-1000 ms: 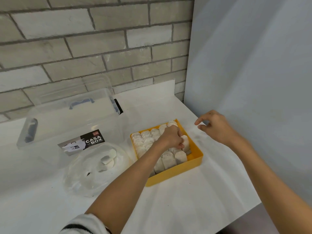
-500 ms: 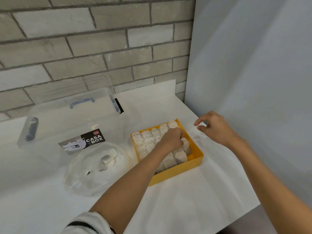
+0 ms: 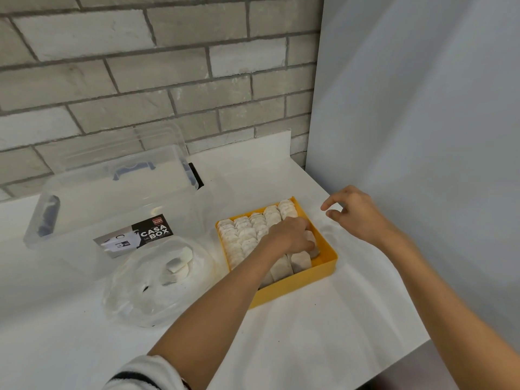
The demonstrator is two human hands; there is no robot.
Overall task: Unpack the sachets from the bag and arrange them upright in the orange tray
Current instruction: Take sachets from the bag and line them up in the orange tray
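Observation:
The orange tray (image 3: 304, 285) sits on the white counter, filled with rows of upright white sachets (image 3: 247, 235). My left hand (image 3: 289, 237) reaches into the tray's right side, fingers curled down around a sachet (image 3: 311, 243) in the right row. My right hand (image 3: 357, 213) hovers just right of the tray, fingers loosely curled and holding nothing. A clear plastic bag (image 3: 135, 299) lies left of the tray with a few sachets (image 3: 178, 266) still inside.
A clear lidded storage box (image 3: 84, 209) with a "CASA BOX" label stands at the back left. A brick wall runs behind, and a pale panel (image 3: 422, 136) rises on the right. The counter's front edge falls away at lower right.
My left hand has shifted slightly forward and lower among the sachets on the tray's right side. My right hand has stayed beside the tray.

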